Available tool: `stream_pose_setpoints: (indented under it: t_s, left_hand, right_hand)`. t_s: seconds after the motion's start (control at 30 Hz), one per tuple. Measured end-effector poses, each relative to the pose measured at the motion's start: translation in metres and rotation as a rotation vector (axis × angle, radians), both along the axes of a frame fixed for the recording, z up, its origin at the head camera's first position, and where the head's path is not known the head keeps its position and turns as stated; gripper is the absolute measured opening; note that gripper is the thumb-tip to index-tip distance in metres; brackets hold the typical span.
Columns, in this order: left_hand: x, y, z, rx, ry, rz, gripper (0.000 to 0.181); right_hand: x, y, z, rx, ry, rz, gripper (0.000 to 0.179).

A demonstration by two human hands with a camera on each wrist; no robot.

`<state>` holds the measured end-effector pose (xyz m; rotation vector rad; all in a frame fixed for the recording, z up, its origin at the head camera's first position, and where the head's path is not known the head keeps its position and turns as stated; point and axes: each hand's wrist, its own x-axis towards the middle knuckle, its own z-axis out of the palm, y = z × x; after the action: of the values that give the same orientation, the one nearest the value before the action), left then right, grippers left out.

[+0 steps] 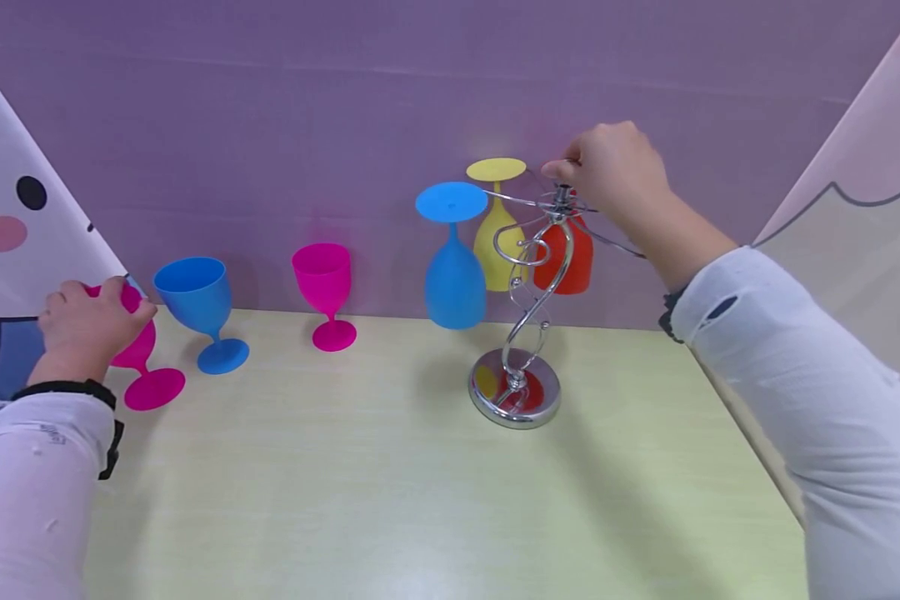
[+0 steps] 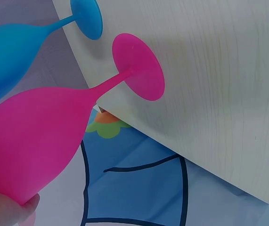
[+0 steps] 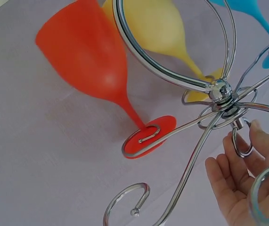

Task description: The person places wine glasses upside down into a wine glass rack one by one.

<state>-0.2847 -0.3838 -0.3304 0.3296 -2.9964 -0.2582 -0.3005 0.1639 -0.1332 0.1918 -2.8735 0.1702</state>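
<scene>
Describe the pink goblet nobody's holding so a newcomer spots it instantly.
Start at the shiny metal rack on the pale wood-grain table. Left of it, near the back edge, stands an upright pink stemmed goblet. Its nearest standing neighbour is a blue stemmed goblet; the left hand grips the other pink goblet, while no hand touches this one.

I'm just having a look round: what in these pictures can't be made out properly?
- Held pink goblet: rim mostly hidden by the left hand in the head view, cut off by the left edge in the left wrist view.
- Red goblet: foot largely hidden by the rack top and right hand, head view.
- Hanging blue goblet: bowl cut off by the top edge, right wrist view.
</scene>
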Motion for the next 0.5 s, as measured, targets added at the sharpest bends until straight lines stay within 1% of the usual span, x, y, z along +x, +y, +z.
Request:
stream_pose_setpoints:
  t_s: [0.2,0.37,0.5]
  left_hand:
    - [-0.0016,0.0001,0.0002,0.001,0.003,0.0,0.075]
    - [0.0001,-0.0023,-0.0005,0.003,-0.005,-0.001,0.076]
    - [-0.0003,-0.0043,-0.0007,-0.008,-0.02,0.016,0.076]
  right_hand:
    - [-0.0001,-0.0002,0.0008,-0.002,0.003,-0.014,0.044]
    - [-0.001,-0.0037,-0.0001,-0.011,-0.01,-0.027,0.044]
    - [-0.0014,-0.0058,-0.0005,-0.007,-0.015,-0.028,0.043]
